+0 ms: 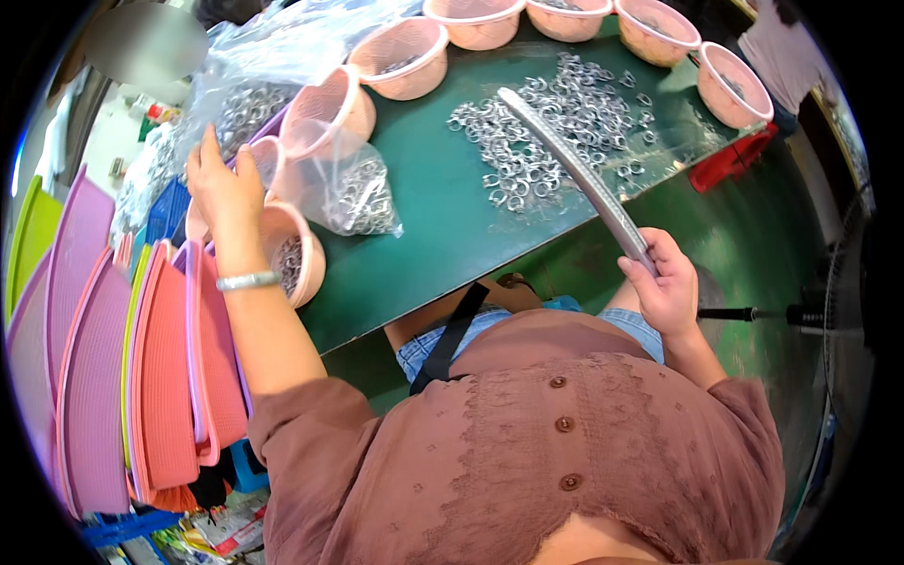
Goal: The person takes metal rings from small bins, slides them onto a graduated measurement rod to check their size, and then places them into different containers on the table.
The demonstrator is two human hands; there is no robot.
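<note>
My right hand (667, 282) is wrapped around the thick end of a long grey ring mandrel (589, 174), just off the table's near edge. Its pale, thinner tip reaches over a loose pile of silver metal rings (527, 141). Nothing shows in my left hand (224, 179), which is raised with fingers stretched and thumb apart. It is over the pink baskets at the left, beside a large clear plastic bag (240, 108) of metal pieces. A smaller clear bag (363, 193) of rings lies on the green table (414, 250) to the right of that hand.
Pink plastic baskets (400, 61) curve around the table's left and far edges, several with metal pieces inside. Purple, coral and green plastic baskets (165, 367) stand stacked at my left. A red object (733, 162) sits by the right edge. A fan (843, 306) is at far right.
</note>
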